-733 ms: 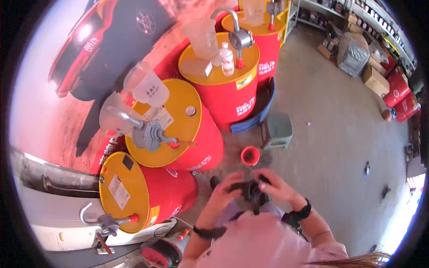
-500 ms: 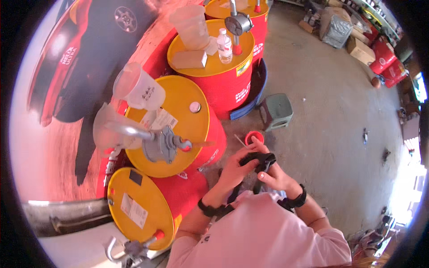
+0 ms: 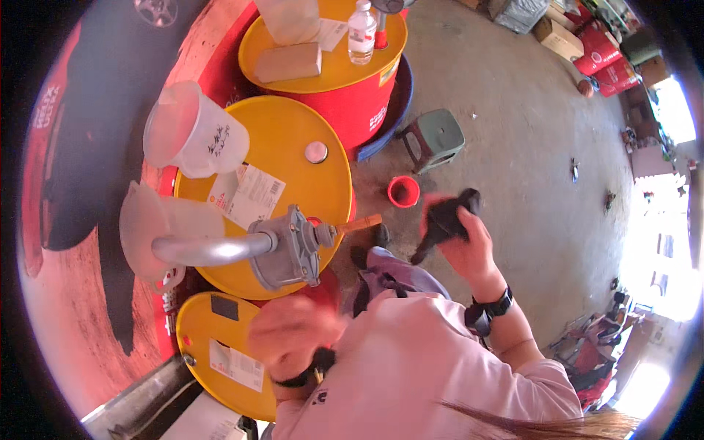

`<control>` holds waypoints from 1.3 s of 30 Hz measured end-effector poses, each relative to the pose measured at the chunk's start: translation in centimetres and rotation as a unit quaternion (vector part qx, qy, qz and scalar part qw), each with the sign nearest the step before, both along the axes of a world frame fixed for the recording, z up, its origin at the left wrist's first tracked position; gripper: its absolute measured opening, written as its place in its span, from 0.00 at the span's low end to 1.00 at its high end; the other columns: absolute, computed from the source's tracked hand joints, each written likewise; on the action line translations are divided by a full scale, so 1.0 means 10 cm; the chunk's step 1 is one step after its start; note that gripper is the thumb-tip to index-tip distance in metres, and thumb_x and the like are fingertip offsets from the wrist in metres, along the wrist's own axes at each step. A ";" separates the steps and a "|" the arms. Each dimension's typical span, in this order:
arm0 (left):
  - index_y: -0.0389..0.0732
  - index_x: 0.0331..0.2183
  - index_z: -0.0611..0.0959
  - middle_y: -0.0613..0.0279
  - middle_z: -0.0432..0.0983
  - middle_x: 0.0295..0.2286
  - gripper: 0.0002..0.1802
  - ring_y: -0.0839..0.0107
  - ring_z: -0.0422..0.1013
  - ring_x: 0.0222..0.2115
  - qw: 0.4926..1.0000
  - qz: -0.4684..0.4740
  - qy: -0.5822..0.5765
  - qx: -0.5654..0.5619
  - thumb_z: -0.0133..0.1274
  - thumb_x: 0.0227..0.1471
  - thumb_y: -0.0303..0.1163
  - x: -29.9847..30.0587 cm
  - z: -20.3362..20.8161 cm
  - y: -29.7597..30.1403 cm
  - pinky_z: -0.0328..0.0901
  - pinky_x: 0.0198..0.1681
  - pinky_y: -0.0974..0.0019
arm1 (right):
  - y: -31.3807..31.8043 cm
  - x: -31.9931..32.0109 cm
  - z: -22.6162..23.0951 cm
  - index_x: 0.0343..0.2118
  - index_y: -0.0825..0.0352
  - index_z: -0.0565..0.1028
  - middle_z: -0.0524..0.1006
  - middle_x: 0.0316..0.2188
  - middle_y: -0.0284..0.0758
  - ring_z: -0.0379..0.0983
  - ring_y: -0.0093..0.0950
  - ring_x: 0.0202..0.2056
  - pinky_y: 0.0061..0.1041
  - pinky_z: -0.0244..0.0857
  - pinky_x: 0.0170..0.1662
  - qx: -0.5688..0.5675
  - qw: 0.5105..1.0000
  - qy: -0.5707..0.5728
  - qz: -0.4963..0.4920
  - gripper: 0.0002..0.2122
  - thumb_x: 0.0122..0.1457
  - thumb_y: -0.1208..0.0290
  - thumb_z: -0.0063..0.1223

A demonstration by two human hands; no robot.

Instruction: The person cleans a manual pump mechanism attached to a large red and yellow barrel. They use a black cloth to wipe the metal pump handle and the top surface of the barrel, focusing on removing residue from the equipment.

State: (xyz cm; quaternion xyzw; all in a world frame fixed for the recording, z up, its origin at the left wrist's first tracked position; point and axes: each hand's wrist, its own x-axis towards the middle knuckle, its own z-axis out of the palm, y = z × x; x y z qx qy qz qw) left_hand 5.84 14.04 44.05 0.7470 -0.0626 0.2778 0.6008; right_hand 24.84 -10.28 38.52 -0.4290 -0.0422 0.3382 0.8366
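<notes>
My right hand (image 3: 474, 249) is raised over the floor, its fingers closed round a soft, crumpled black cloth item (image 3: 446, 221); I cannot make out its exact kind. A narrow end of it hangs down on the left. My left hand (image 3: 297, 334) is smeared by motion, low at the left of my body, and I see nothing clear in its fingers. It is nearest to the lower yellow-topped drum (image 3: 194, 345) and below a grey metal hand pump (image 3: 287, 249) with a wooden handle. Both wrists wear black bands.
Translucent jugs (image 3: 209, 143) stand on the middle drum's yellow lid (image 3: 330, 132). A farther drum (image 3: 323, 77) bears a water bottle (image 3: 361, 37) and a box (image 3: 290, 63). Beyond my hands, a red bucket (image 3: 403, 192) and a green stool (image 3: 440, 132) stand on the concrete floor (image 3: 513, 125).
My hands have parted. The right has moved right with the black item; the left has let go of it and swung down to the left. The view has shifted nearer the pump.
</notes>
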 end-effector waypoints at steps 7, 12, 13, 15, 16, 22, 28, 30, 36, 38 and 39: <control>0.36 0.26 0.78 0.67 0.58 0.13 0.10 0.76 0.60 0.12 0.892 0.131 -0.042 -0.431 0.42 0.54 0.23 -0.92 -0.22 0.73 0.55 0.18 0.75 | 0.53 0.39 -0.98 0.55 0.69 0.67 0.74 0.41 0.34 0.69 0.22 0.44 0.24 0.63 0.49 -0.374 0.927 -0.028 -0.024 0.21 0.68 0.57 0.44; 0.38 0.38 0.80 0.62 0.70 0.20 0.15 0.74 0.65 0.15 0.847 0.253 0.447 -0.134 0.52 0.57 0.41 -0.85 -0.99 0.99 0.61 0.17 0.70 | 0.79 0.56 -1.38 0.53 0.69 0.69 0.76 0.41 0.36 0.72 0.24 0.44 0.24 0.65 0.49 -0.296 0.947 -0.111 0.053 0.20 0.66 0.58 0.49; 0.38 0.43 0.81 0.57 0.76 0.25 0.19 0.68 0.73 0.20 0.766 0.241 0.592 -0.077 0.53 0.56 0.42 -0.75 -1.23 1.10 0.67 0.23 0.66 | 0.85 0.63 -1.39 0.52 0.69 0.70 0.77 0.40 0.36 0.73 0.24 0.42 0.25 0.66 0.48 -0.323 0.929 -0.165 0.079 0.19 0.66 0.60 0.49; 0.36 0.56 0.72 0.48 0.67 0.56 0.27 0.54 0.63 0.57 0.823 0.177 0.517 0.156 0.54 0.56 0.34 -0.70 -1.57 1.13 0.57 0.60 0.54 | 0.96 0.66 -1.37 0.48 0.71 0.72 0.79 0.36 0.39 0.76 0.26 0.38 0.27 0.69 0.44 -0.344 0.900 -0.257 0.075 0.15 0.63 0.67 0.53; 0.37 0.58 0.68 0.48 0.70 0.52 0.32 0.55 0.67 0.52 0.861 0.120 0.473 0.144 0.56 0.54 0.34 -0.64 -1.68 1.23 0.61 0.56 0.55 | 1.03 0.70 -1.35 0.47 0.70 0.72 0.79 0.36 0.39 0.76 0.26 0.39 0.27 0.69 0.44 -0.355 0.896 -0.259 0.069 0.14 0.63 0.68 0.53; 0.37 0.58 0.68 0.47 0.71 0.44 0.30 0.51 0.69 0.46 0.871 0.116 0.397 0.265 0.54 0.54 0.33 0.42 -2.34 1.62 0.64 0.51 0.53 | 1.35 0.82 -1.30 0.45 0.68 0.74 0.78 0.38 0.39 0.75 0.33 0.43 0.32 0.69 0.47 -0.374 0.838 -0.374 0.132 0.13 0.58 0.71 0.56; 0.35 0.56 0.68 0.46 0.71 0.39 0.29 0.48 0.69 0.41 0.833 0.190 0.340 0.392 0.51 0.54 0.34 0.95 -2.66 1.56 0.66 0.45 0.52 | 1.69 0.84 -1.65 0.49 0.61 0.75 0.74 0.42 0.37 0.70 0.37 0.48 0.36 0.65 0.52 -0.367 0.652 -0.624 0.225 0.18 0.53 0.73 0.56; 0.34 0.55 0.70 0.48 0.71 0.37 0.28 0.51 0.70 0.39 0.818 0.173 0.323 0.443 0.52 0.55 0.35 0.94 -2.69 1.54 0.68 0.42 0.53 | 1.66 0.78 -1.71 0.51 0.59 0.75 0.72 0.44 0.35 0.69 0.34 0.49 0.34 0.65 0.52 -0.410 0.576 -0.631 0.319 0.20 0.53 0.73 0.58; 0.36 0.53 0.75 0.59 0.68 0.26 0.28 0.60 0.69 0.28 0.802 0.161 0.236 0.525 0.53 0.49 0.32 0.98 -2.75 1.60 0.67 0.30 0.58 | 1.79 0.82 -1.69 0.53 0.59 0.74 0.71 0.42 0.35 0.71 0.32 0.45 0.32 0.66 0.49 -0.395 0.523 -0.708 0.261 0.24 0.49 0.73 0.58; 0.36 0.54 0.75 0.60 0.67 0.26 0.30 0.61 0.69 0.27 0.807 0.162 0.230 0.520 0.52 0.46 0.31 1.00 -2.75 1.61 0.66 0.29 0.58 | 1.97 0.82 -1.67 0.52 0.62 0.73 0.71 0.41 0.36 0.71 0.34 0.45 0.33 0.66 0.49 -0.392 0.509 -0.719 0.266 0.22 0.51 0.71 0.55; 0.37 0.54 0.75 0.61 0.67 0.26 0.31 0.62 0.68 0.27 0.807 0.163 0.228 0.519 0.52 0.45 0.31 1.00 -2.75 1.61 0.66 0.29 0.58 | 2.04 0.80 -1.65 0.51 0.63 0.73 0.72 0.40 0.37 0.71 0.34 0.45 0.33 0.66 0.49 -0.387 0.503 -0.727 0.262 0.21 0.52 0.70 0.53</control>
